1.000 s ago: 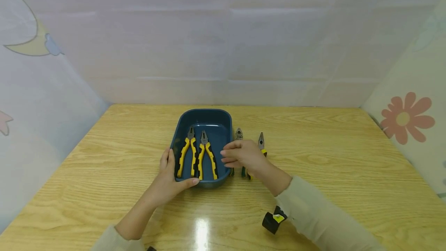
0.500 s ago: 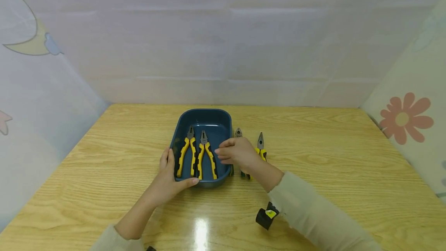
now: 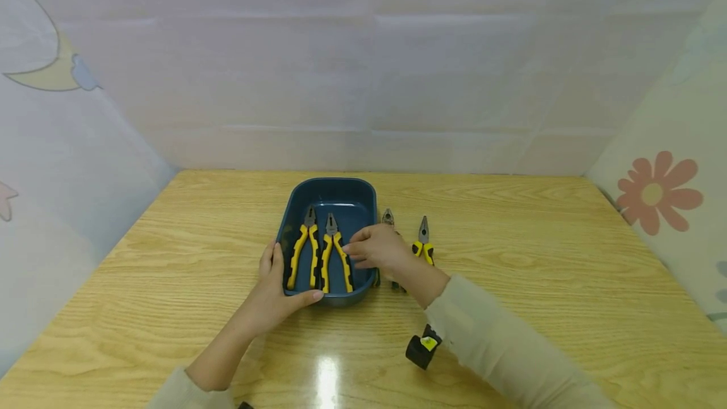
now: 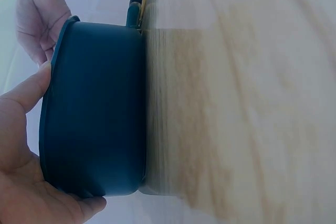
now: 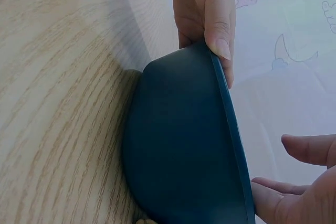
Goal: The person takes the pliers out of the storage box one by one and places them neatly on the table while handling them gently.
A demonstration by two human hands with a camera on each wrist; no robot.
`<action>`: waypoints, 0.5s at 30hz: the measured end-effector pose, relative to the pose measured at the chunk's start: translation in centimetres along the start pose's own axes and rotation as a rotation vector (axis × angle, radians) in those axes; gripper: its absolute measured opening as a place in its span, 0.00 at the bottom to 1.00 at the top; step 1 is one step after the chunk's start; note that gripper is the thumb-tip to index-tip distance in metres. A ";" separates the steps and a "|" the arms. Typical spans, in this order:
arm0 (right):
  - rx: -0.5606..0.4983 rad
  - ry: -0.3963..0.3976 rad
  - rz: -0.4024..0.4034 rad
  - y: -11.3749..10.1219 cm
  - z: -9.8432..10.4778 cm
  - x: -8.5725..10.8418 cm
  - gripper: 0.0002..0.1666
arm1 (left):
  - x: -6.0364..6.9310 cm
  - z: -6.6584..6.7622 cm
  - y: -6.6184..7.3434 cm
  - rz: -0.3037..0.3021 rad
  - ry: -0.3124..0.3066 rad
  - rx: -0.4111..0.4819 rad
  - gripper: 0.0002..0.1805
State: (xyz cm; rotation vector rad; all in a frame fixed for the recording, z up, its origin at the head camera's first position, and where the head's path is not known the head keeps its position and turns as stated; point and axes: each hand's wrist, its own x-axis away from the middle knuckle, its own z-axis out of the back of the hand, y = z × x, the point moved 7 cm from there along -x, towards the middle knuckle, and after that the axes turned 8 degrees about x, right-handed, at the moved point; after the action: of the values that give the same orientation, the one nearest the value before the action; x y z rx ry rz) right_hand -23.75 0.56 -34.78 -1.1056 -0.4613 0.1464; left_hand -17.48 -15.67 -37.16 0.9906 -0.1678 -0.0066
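In the head view, a dark blue bin (image 3: 348,207) stands on the table with two yellow-and-black pairs of pliers in it, one left (image 3: 296,257) and one right (image 3: 331,226). My left hand (image 3: 271,302) grips the bin's near left corner, thumb on the near rim and fingers along the left wall. My right hand (image 3: 379,250) reaches over the right rim, fingers inside the bin area beside the right-hand pliers. Nothing shows between its thumb and fingers (image 5: 281,192) in the right wrist view. In the left wrist view, my left thumb (image 4: 31,90) presses the bin's edge.
Right of the bin lie more pliers, partly hidden behind my right hand: one with a grey head (image 3: 388,216) and a yellow-handled long-nose pair (image 3: 423,230). A black piece with a yellow label (image 3: 423,349) sits by my right sleeve. Printed cloth walls surround the wooden table (image 3: 511,238).
My right hand has moved a little left, further over the bin, uncovering more of the long-nose pliers. My left hand, the bin and the pliers in it stay put.
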 end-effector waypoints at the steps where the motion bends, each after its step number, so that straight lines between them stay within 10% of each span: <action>1: 0.010 -0.002 -0.005 0.0 -0.1 -0.1 0.19 | 0.0 0.0 0.0 -0.001 0.000 0.000 0.62; 15: 0.145 -0.009 -0.038 -0.1 -1.6 -1.3 0.23 | 0.1 0.1 0.1 -0.002 -0.008 -0.008 0.61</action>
State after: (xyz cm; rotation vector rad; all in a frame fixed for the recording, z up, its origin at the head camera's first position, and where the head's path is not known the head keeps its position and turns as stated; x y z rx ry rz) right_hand -24.25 -1.28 -35.67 -0.9541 -0.4720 0.1495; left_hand -17.44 -15.74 -37.00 0.9829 -0.1735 -0.0130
